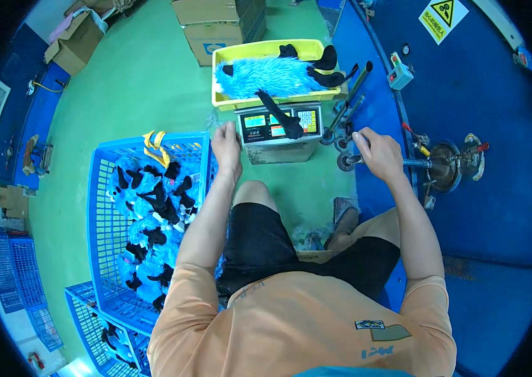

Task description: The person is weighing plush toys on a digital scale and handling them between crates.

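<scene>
A blue, shaggy plush toy [266,75] with black limbs lies on its side at 12 o'clock, in a yellow plastic tray [241,104] that sits on an electronic scale [250,133]; the tray's raised walls probably stop so limp a body from sliding off the pan. One long black leg still spills over the near wall and droops across the scale's panel. The scale stands just beyond the seated person's knees, within easy reach of both arms. The left hand [226,149], near 11 o'clock, hangs bent beside the scale's left edge, and the right hand [380,154], near 2 o'clock, is bent over a metal nozzle [415,163] jutting from the blue machine; palms face away, so I cannot tell whether either is closed on anything. A blue mesh crate [100,251] between 8 and 9 o'clock holds a heap of similar plush toys [166,252], apparently set beside the left thigh to shorten the reach, with yellow strips [156,149] draped over its far rim.
</scene>
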`<state>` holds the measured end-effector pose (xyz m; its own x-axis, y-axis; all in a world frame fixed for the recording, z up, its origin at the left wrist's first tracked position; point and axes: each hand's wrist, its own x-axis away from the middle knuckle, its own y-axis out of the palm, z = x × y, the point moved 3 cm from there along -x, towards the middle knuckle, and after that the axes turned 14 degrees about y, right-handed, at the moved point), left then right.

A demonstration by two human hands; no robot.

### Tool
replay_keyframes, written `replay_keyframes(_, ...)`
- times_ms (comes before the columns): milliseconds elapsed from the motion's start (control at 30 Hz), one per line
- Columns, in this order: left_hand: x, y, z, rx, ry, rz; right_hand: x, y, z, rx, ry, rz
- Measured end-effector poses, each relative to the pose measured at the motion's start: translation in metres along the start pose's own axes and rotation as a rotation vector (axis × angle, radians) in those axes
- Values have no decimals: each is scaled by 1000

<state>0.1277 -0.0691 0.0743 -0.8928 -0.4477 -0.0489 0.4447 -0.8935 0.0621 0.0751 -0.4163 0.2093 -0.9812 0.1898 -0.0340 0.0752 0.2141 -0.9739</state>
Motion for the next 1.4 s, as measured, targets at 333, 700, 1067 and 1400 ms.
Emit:
replay_keyframes(333,-53,64,40,127,27,-160,-3,5,3,-29,2,37)
replay_keyframes(700,-8,83,109,459,98,-268,-17,19,12,-208,30,-12)
replay_keyframes(1067,124,32,140,539,-138,-151,7,5,-52,-1467,-315,35)
replay_keyframes(1400,125,23,-32,982,-544,-276,66,39,-43,-1062,139,-197)
